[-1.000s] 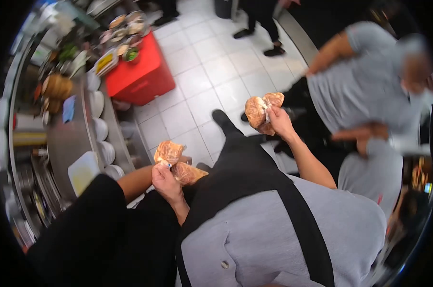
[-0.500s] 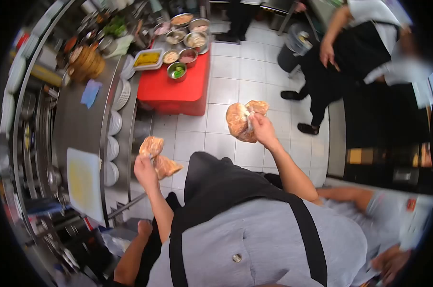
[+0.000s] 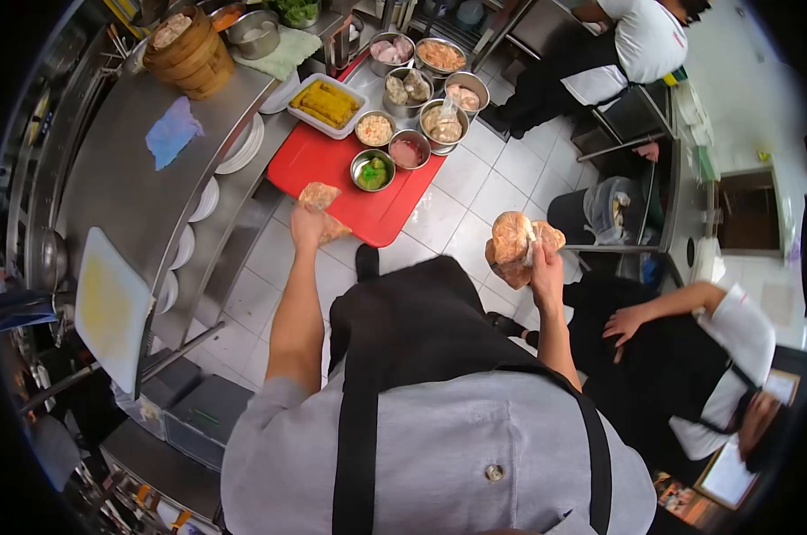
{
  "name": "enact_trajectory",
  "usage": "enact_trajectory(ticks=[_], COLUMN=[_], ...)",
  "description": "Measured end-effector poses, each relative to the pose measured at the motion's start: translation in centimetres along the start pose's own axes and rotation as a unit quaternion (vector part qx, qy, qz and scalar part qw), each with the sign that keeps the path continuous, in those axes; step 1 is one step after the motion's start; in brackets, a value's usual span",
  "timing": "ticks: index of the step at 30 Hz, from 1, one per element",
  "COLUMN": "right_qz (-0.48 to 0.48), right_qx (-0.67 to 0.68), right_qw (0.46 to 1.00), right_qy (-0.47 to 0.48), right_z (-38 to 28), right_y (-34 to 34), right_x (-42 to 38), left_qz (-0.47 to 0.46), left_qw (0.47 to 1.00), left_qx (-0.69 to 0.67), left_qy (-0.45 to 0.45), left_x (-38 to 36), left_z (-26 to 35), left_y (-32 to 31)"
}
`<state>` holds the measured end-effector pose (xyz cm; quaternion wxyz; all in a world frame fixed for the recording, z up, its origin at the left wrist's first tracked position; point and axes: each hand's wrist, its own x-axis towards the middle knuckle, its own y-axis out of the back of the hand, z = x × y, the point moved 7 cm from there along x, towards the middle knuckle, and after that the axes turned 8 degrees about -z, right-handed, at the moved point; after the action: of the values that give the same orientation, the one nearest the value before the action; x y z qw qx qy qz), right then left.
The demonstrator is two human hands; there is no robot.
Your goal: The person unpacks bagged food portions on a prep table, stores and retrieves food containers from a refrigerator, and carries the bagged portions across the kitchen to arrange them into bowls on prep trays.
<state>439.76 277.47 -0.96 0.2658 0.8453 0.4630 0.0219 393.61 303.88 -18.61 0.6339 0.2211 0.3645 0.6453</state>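
- Head view: the left hand [image 3: 307,225] is raised over the near edge of the red board [image 3: 332,174], its fingers closed round the twisted neck of a clear bag of brown food [image 3: 320,198] — a second bulge of the same bag shows just below the hand.
- The right hand [image 3: 543,266] is held out over the tiled floor [image 3: 461,178], fingers clamped on the knotted tops of two larger bags of brown food [image 3: 515,245], which hang together beside the fist.
- On the red board stand several metal bowls [image 3: 428,85] of fillings and a white tray of yellow pieces [image 3: 325,103], well clear of both hands.
- To the left runs a steel worktop [image 3: 127,196] carrying a bamboo steamer [image 3: 188,49], a blue cloth [image 3: 172,132] and a white cutting board [image 3: 109,308].
- Two other people are nearby: one bent low at the right [image 3: 689,357], one at the top right [image 3: 617,45].
- Judged from this, the step in hand is carrying the bags to the board; the next move would call for a bare patch of red board — the bowls crowd its far half — and a gentle set-down so no bag splits.
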Motion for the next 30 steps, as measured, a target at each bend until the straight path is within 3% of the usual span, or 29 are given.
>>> enact_trajectory(ticks=[4, 6, 7, 9, 12, 14, 15, 16, 18, 19, 21, 23, 25, 27, 29, 30], right_qz=[-0.051, -0.120, -0.169, -0.206, -0.289, -0.332, -0.297, -0.327, -0.381, -0.377, -0.397, -0.411, -0.427, -0.429, -0.425, -0.427], right_qx=[-0.098, -0.019, 0.003, -0.019, -0.028, -0.081, -0.155, -0.182, -0.202, -0.238, -0.241, -0.222, -0.184, -0.177, -0.143, -0.133], right_qw=[0.994, 0.991, 0.984, 0.977, 0.955, 0.939, 0.937, 0.924, 0.901, 0.894, 0.883, 0.882, 0.882, 0.883, 0.890, 0.891], right_qy=[0.001, -0.063, -0.060, -0.052, -0.066, -0.036, 0.096, 0.077, 0.038, 0.048, 0.066, 0.065, 0.075, 0.068, 0.076, 0.079], right_z=[-1.3, -3.8, -4.0, -5.3, -4.6, -5.3, -7.0, -7.6, -8.5, -9.4, -9.8, -8.9, -9.2, -11.2, -12.3, -13.1], right_y=[2.5, 2.1, 2.1, 2.6, 3.0, 2.9, 3.2, 3.5, 3.5, 3.6, 2.9, 3.0, 2.6, 2.3, 2.3, 2.2], right_x=[7.6, 11.3, 15.7, 20.2, 28.5, 34.8, 37.0, 39.1, 43.2, 45.0, 49.0, 52.1, 54.2, 54.9, 56.3, 57.3], left_qz=[-0.025, -0.085, -0.063, -0.105, -0.126, -0.120, -0.099, -0.085, -0.002, -0.007, 0.143, 0.246, 0.158, -0.024, -0.045, -0.011], left_qw=[0.995, 0.981, 0.977, 0.965, 0.949, 0.939, 0.937, 0.934, 0.942, 0.939, 0.942, 0.961, 0.975, 0.978, 0.984, 0.980], left_qx=[-0.027, -0.031, -0.033, 0.082, 0.146, 0.116, 0.107, 0.098, 0.110, 0.112, 0.156, -0.053, -0.136, -0.207, -0.172, -0.193], left_qy=[0.097, 0.172, 0.203, 0.225, 0.249, 0.302, 0.318, 0.332, 0.317, 0.324, 0.261, 0.116, 0.071, -0.013, -0.026, -0.044], left_x=[6.2, 7.8, 9.0, 11.1, 14.0, 15.0, 15.6, 15.5, 16.2, 15.7, 14.7, 14.7, 14.9, 16.0, 17.7, 18.4], left_z=[1.0, 2.9, 4.0, 5.4, 3.9, 3.4, 2.0, 1.4, 3.5, 5.6, 16.6, 17.7, 27.1, 35.6, 39.8, 41.2], left_y=[-6.4, -7.0, -6.8, -8.8, -12.8, -13.9, -15.2, -17.1, -16.7, -16.7, -11.5, -16.5, -20.5, -25.6, -32.5, -34.4])
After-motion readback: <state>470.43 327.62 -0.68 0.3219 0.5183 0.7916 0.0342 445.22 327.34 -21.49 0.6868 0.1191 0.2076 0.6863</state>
